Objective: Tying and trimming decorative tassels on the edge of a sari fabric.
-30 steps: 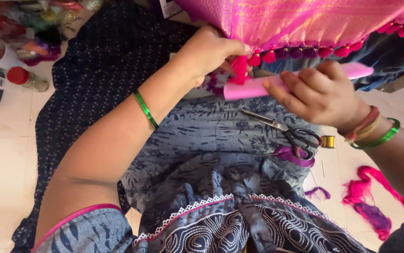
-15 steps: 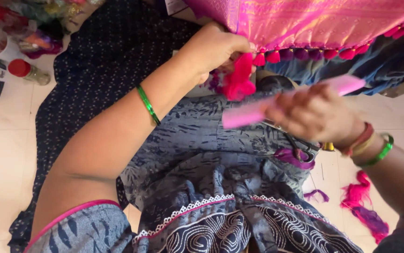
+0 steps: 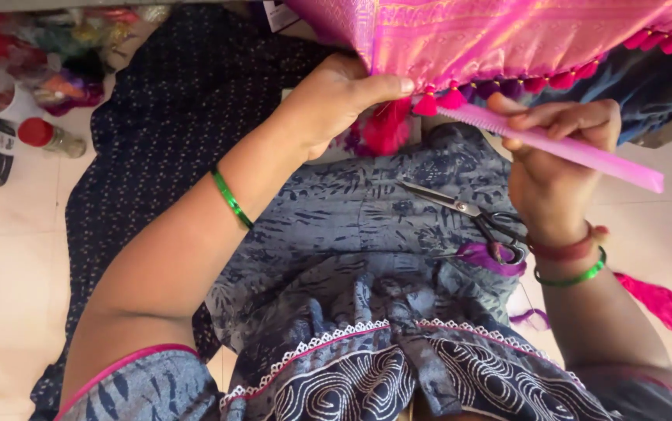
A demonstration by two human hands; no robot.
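Pink comb (image 3: pixel 562 148) sits in the right hand (image 3: pixel 554 168) — fingers closed round its middle, long axis slanting from the teeth end at upper left, up against the tassels, down to the free end at lower right past the hand. Teeth face up toward the fabric edge.

Left hand (image 3: pixel 336 105) is closed on the edge of the pink-purple woven fabric (image 3: pixel 507 35), thumb on top pinching it; a loose red-pink tassel bunch (image 3: pixel 387 129) hangs just below that grip. The row of small tassels (image 3: pixel 546 80) runs along the hem from the left thumb rightward, directly above the comb.

Key relation: comb tip lies between the two hands, just right of the left thumb and touching or nearly touching the first tassels — cannot tell which. Right hand is the one carrying the tool; left only holds the cloth.

Below the right wrist: scissors (image 3: pixel 468 214) lying on the blue printed lap cloth (image 3: pixel 351 234), blades pointing toward the left hand, purple thread (image 3: pixel 488 257) at the handles. Green bangles on both wrists. Far left of the left arm, on the floor (image 3: pixel 8 257): a red-capped bottle (image 3: pixel 51 136).
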